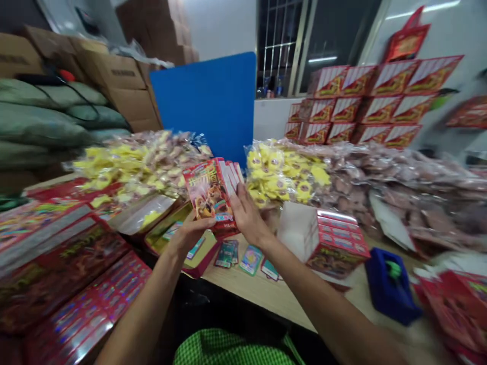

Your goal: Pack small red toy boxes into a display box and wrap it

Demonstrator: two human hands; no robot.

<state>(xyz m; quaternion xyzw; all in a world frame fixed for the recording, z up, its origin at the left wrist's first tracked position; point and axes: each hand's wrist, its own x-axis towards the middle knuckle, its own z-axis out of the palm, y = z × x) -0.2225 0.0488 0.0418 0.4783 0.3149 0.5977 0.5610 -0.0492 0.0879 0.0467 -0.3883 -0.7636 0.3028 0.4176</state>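
My left hand (188,238) cups a small stack of red printed card packets (208,195) from below, and my right hand (247,215) presses against the stack's right side. Below them, several loose trading cards (251,259) lie on the wooden table (258,294). An open red box with a yellow inside (182,248) sits just under my left hand. To the right of my right hand stands a red printed carton (337,241) with a white flap.
Bagged yellow items (285,175) and a pile of pinkish packets (403,187) lie behind the table. Flat red boxes (64,268) fill the left side, and a blue tape dispenser (390,286) sits at right. Red cartons (365,104), a blue board (205,101) and green sacks (45,116) stand beyond.
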